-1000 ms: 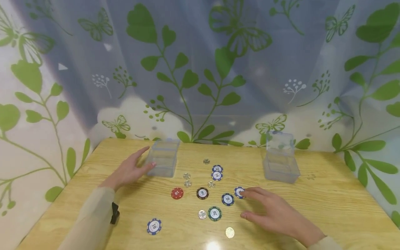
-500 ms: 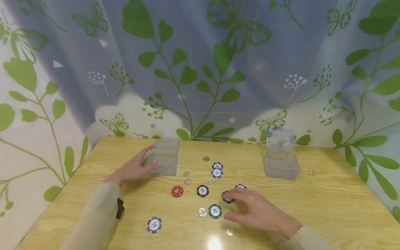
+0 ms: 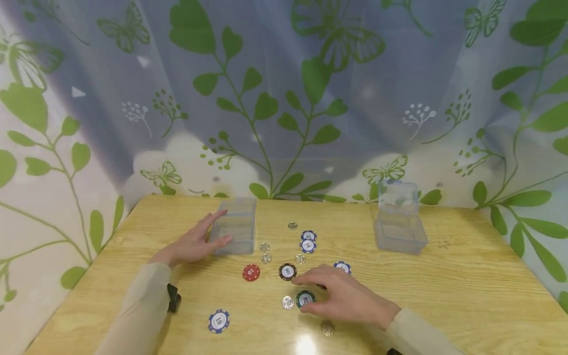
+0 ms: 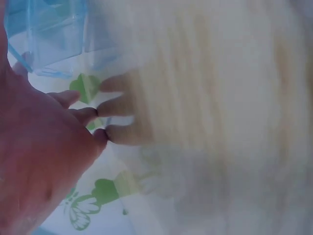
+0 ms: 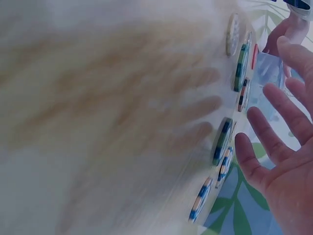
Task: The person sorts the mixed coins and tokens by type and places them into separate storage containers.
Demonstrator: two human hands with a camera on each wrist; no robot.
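My left hand point(image 3: 195, 244) is at the left side of a clear plastic box point(image 3: 243, 237), fingers extended and thumb overlapping its near part. In the left wrist view the box point(image 4: 56, 34) appears beyond the fingers. Over the chips, my right hand point(image 3: 350, 298) hovers with fingers apart and nothing held. Its thumb overlaps a green poker chip point(image 3: 305, 297), and its index fingertip is close to a black poker chip point(image 3: 287, 271). A dark blue chip is almost wholly hidden beneath the hand. Just behind it lies a blue chip point(image 3: 342, 266).
Left of centre are a red chip point(image 3: 251, 272) and a blue-and-white chip point(image 3: 219, 321). Two overlapping blue chips point(image 3: 308, 245) lie farther back. Small shiny coins, like this silver one point(image 3: 288, 302), are scattered about. A second clear box point(image 3: 401, 236) stands lid-up at right on the wooden table point(image 3: 466, 296).
My right hand has swept left from the blue chip, past the dark blue one, to the green chip. My left hand has shifted slightly right, farther over the left box.
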